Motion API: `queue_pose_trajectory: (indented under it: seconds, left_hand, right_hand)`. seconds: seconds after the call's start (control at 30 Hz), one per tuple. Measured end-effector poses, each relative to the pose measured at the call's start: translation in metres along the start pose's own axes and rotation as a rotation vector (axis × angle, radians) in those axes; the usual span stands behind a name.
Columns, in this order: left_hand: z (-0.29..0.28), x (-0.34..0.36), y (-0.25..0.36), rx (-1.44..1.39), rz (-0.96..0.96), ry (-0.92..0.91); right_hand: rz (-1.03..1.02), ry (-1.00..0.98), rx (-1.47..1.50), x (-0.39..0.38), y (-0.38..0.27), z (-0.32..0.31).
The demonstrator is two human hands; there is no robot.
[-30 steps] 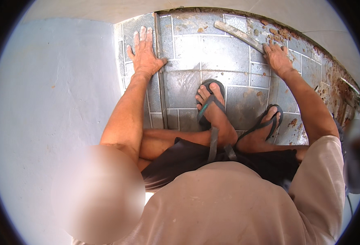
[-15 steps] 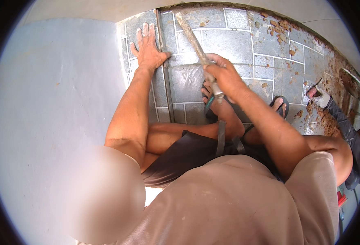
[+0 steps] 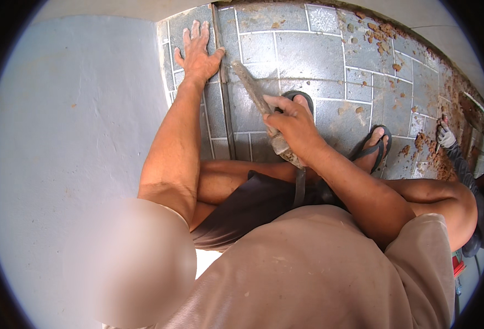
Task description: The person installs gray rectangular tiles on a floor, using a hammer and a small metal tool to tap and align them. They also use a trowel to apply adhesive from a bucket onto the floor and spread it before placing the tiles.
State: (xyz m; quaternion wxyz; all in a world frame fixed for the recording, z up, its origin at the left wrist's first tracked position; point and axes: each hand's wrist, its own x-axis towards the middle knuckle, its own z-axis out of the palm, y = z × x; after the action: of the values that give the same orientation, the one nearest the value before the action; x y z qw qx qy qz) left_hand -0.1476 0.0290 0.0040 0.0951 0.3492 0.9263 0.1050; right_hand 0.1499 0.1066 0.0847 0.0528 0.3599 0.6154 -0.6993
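My left hand (image 3: 200, 59) lies flat with fingers spread on the grey floor tiles (image 3: 308, 60). Its thumb reaches the long narrow metal bar (image 3: 225, 109) that runs lengthwise over the tiles. My right hand (image 3: 296, 127) is wrapped round a hammer-like tool (image 3: 248, 82), whose pale, crusted shaft points away from me over the tiles. The thicker, dirty end of the tool (image 3: 282, 147) shows below my fingers, near my leg; its exact shape is partly hidden.
A smooth pale wall (image 3: 77, 109) rises at the left. Brown soil clumps (image 3: 382, 35) are scattered along the far right edge. At the right, another person's gloved hand (image 3: 446, 136) is near the soil. My sandalled foot (image 3: 375, 143) rests on the tiles.
My right hand and the tool have come nearer to my body and slightly left. My left hand stays flat beside the bar. The other person's gloved hand has shifted right.
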Motion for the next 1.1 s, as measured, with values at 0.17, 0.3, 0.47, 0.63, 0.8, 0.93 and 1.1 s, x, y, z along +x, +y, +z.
queue_pose_trajectory:
  seconds: [0.17,0.3,0.47,0.63,0.8,0.93,1.1]
  left_hand:
    - [0.001,0.0,0.002,0.005,-0.014,0.005]
    - [0.002,-0.001,0.005,0.001,-0.019,0.024]
    - [0.002,-0.002,0.005,0.005,-0.02,0.036]
    - [0.002,-0.002,0.005,-0.013,-0.01,0.055]
    - [0.001,-0.001,0.007,-0.01,-0.016,0.059]
    - [0.001,-0.002,0.007,-0.008,-0.026,0.054]
    - [0.002,-0.003,0.007,-0.008,-0.014,0.077]
  right_hand:
    - [0.128,-0.068,0.223,0.005,-0.003,0.005]
    - [0.12,-0.052,0.246,0.008,0.002,0.01]
    - [0.127,-0.034,0.289,0.006,0.007,0.01]
    - [0.106,0.004,0.234,0.003,0.005,0.01]
    - [0.112,-0.023,0.291,0.002,0.003,0.011]
    - [0.119,-0.031,0.305,0.001,0.0,0.01]
    - [0.142,-0.047,0.333,0.004,-0.003,0.006]
